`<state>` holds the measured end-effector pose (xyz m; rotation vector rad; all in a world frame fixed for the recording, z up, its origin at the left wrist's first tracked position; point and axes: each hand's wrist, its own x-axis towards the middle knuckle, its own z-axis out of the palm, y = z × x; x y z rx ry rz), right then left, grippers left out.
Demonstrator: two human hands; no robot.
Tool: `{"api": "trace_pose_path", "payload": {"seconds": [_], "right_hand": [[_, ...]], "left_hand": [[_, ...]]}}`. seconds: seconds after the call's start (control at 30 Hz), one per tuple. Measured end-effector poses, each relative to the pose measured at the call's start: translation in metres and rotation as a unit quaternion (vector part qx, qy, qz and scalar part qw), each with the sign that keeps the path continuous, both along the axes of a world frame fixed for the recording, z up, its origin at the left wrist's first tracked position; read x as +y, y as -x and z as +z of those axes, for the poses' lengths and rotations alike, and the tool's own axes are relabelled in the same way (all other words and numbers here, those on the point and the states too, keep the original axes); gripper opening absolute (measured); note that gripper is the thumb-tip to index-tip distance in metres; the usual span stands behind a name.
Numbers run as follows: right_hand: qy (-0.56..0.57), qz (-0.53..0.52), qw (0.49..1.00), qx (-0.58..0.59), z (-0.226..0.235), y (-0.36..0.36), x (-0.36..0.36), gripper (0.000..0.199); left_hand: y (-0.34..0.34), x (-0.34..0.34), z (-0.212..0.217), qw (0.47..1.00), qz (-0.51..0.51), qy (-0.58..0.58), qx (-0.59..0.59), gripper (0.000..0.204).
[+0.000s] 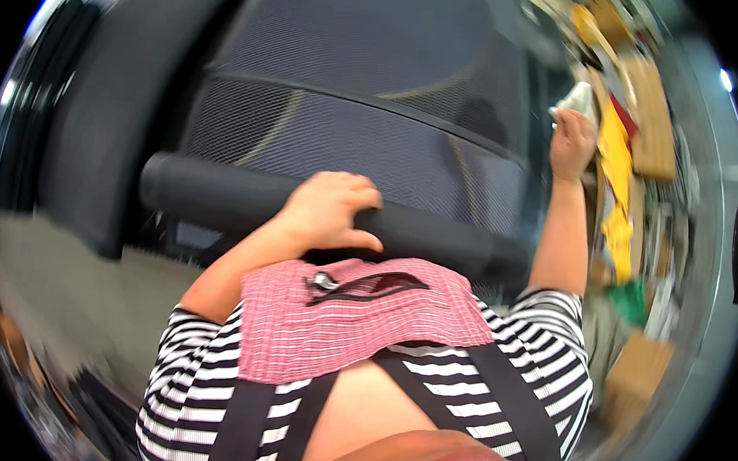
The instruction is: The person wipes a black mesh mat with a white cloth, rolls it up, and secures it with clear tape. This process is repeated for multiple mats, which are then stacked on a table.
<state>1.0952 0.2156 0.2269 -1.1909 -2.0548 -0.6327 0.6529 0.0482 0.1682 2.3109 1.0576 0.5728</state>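
A thick roll of black sheet material [229, 191] lies crosswise in front of my body. My left hand [332, 209] grips it from above near its middle, fingers over the top and thumb on the near side. Beyond it stretches a dark, mesh-textured surface [374, 139], crossed by a raised dark bar and curved yellowish lines. My right arm reaches far out to the right. There my right hand [572, 145] is closed on a crumpled white piece [578, 101], which looks like cloth or thin plastic. The fingertips there are partly blurred.
To the left stand large dark panels [133, 110], with a stack of black sheets [37, 113] beyond them. Along the right lie yellow material [614, 176], brown cardboard [648, 120], a green piece [628, 301] and a cardboard box [639, 370]. Grey floor [65, 290] shows at lower left.
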Motion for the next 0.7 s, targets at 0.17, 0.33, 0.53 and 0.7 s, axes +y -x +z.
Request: {"api": "trace_pose_path", "payload": {"seconds": [0.17,0.33,0.53,0.7], "right_hand": [[0.462,-0.269,0.842,0.077,-0.113,-0.172,-0.097,0.044],[0.228,-0.18,0.875,0.388,-0.078,-0.162,-0.18,0.041],[0.114,-0.426,0.785,0.435,-0.057,-0.241,-0.344,0.035],[0.184,-0.404,0.767,0.464,-0.082,-0.248,-0.378,0.043]], "left_hand": [[-0.013,0.03,0.016,0.969,0.046,0.227,0.087,0.051],[-0.011,0.075,0.001,0.935,0.022,0.346,0.073,0.04],[-0.011,0.115,-0.012,0.934,-0.031,0.33,0.136,0.04],[-0.009,0.125,-0.016,0.924,-0.038,0.358,0.129,0.042]]}}
